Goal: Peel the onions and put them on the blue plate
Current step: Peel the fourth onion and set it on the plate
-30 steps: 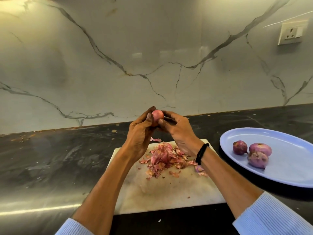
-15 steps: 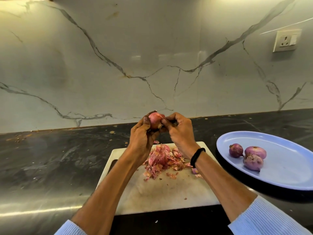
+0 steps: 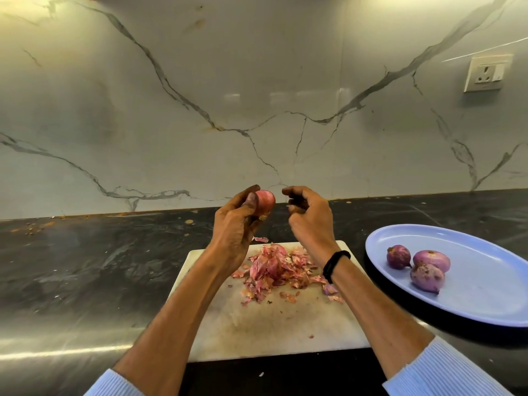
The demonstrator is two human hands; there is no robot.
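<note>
Gripping an almost-peeled onion [image 3: 265,202], the left hand [image 3: 235,224] faces the right hand [image 3: 310,217], whose curled fingers' contents are unclear. Three peeled onions [image 3: 431,261] occupy the blue plate [image 3: 485,284] rightward; this one remains.

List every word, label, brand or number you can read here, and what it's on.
No text can be read in this view.
Wall socket: any marking is too small to read.
Blue plate, cutting board, black wristband, held onion: no writing visible.
</note>
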